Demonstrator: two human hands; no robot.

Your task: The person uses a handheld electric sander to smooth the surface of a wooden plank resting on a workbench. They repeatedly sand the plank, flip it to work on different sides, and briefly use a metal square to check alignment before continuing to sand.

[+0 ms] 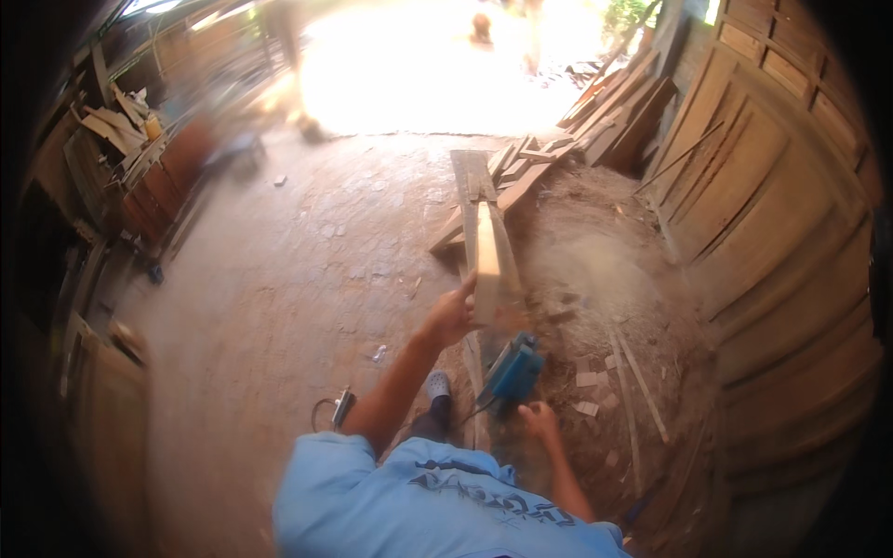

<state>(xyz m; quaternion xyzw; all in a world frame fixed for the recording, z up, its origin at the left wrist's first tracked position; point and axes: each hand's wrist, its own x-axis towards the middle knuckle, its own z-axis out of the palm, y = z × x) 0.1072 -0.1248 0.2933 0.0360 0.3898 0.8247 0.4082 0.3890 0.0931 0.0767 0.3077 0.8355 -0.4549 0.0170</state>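
Note:
A squared length of pale timber (488, 261) lies lengthwise on a narrow wooden bench (513, 279). My left hand (455, 310) grips the timber's near end from the left side. Just below that end, a blue power tool (515, 370), which looks like an electric planer, sits on the bench at a slant, with a dark cord at its near side. Close behind the tool is my right hand (541, 420), off its body, fingers partly curled; nothing shows in it.
Stacked boards (530, 167) lie beyond the bench at the right. Shavings (593, 272), small wood offcuts (587, 379) and thin strips (631, 411) cover the floor on the right. Large panelled wooden doors (753, 174) lean along the right side. More boards (157, 188) stand at the left.

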